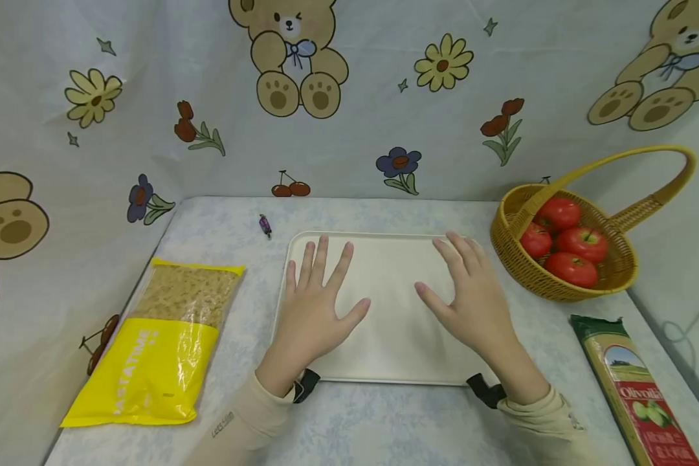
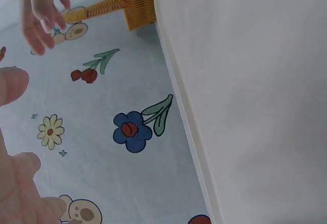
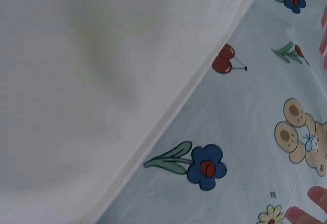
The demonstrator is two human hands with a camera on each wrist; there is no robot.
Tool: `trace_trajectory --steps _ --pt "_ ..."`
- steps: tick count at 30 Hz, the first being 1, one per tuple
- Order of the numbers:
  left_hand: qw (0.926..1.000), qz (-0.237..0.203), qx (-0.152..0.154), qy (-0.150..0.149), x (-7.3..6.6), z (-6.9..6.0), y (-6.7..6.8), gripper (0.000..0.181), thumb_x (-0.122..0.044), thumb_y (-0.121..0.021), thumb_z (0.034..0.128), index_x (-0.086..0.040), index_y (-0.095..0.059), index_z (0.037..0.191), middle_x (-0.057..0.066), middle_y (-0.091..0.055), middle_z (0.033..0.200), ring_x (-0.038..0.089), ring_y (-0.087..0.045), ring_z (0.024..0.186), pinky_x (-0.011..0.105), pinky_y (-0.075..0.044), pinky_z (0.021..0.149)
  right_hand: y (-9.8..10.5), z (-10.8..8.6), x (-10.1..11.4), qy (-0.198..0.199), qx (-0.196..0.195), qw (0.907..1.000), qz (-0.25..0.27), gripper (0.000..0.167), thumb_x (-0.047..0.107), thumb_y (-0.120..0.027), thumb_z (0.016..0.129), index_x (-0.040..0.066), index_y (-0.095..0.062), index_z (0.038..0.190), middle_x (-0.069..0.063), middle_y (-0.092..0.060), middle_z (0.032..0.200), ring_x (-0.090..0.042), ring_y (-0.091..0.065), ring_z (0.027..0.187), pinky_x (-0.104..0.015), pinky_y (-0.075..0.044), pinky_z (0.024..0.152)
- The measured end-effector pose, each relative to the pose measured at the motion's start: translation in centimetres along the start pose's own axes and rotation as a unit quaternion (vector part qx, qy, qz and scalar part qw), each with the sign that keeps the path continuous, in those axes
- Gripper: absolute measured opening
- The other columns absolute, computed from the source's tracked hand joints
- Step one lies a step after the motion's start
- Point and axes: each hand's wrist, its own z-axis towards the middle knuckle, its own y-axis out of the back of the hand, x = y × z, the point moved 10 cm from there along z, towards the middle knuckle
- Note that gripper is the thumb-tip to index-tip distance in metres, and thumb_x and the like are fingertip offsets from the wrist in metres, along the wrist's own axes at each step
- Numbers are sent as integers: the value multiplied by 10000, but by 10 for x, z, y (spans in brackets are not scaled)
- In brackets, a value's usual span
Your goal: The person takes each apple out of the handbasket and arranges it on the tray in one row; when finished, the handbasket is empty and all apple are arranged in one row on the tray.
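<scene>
Both hands hover palm down over a white rectangular tray (image 1: 393,310) in the head view. My left hand (image 1: 314,310) is above the tray's left part, its fingers spread and straight and holding nothing. Above the right part is my right hand (image 1: 472,298), thumb apart from the other fingers, likewise holding nothing. The left wrist view shows part of the left hand (image 2: 20,183) at its edge, with the right hand (image 2: 43,9) at top left. In the right wrist view only fingertips (image 3: 306,215) show at the lower right, beside the tray (image 3: 102,81).
A yellow bag of pasta (image 1: 163,349) lies left of the tray. A small purple wrapped candy (image 1: 265,225) is behind it. At right stand a wicker basket (image 1: 507,252) of red apples (image 1: 582,243) and an Olivoila packet (image 1: 635,388). A patterned cloth (image 1: 373,97) hangs behind.
</scene>
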Motion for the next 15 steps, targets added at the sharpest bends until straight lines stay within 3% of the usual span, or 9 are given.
trace_trajectory --steps 6,15 --pt "9984 -498 162 228 19 -19 3 901 -648 -518 912 -409 43 1575 -22 137 1677 276 55 1564 599 -38 1234 30 -6 -51 -611 -257 9973 301 696 362 -716 872 109 -467 1471 -175 -449 1506 -416 -389 1368 -628 -321 1114" --pt "9904 -870 699 820 64 -44 -17 1055 -718 -571 852 -314 57 1597 57 110 1683 311 59 1559 599 -50 1234 45 -9 -139 -1372 -33 9886 616 687 319 -687 919 91 -405 1503 -227 -383 1531 -487 -299 1407 -711 -200 1141"
